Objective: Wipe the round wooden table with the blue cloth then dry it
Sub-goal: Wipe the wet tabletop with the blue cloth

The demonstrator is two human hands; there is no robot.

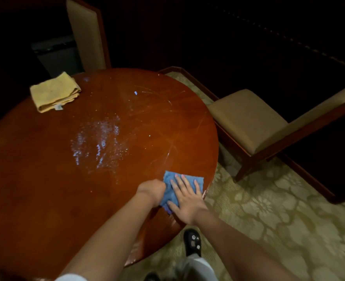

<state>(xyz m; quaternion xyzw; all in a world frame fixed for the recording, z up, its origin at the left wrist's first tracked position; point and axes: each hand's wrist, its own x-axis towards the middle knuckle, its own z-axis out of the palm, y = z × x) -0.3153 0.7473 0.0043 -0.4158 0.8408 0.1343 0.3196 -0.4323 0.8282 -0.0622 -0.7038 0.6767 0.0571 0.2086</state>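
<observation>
The round wooden table (pixel 45 179) fills the left and middle of the view, with a patch of wet droplets and streaks (pixel 98 145) near its centre. The blue cloth (pixel 170 180) lies on the table close to its near right edge. My right hand (pixel 185 197) presses flat on the cloth with fingers spread. My left hand (pixel 153 190) is curled at the cloth's left side and grips it. A folded yellow cloth (pixel 55 92) rests on the far left part of the table, apart from both hands.
A padded wooden chair (pixel 248 120) stands right of the table, its seat near the table edge. Another chair back (pixel 86 35) rises behind the table. Patterned carpet (pixel 269 220) covers the floor. My shoe (pixel 192 241) is beside the table's near edge.
</observation>
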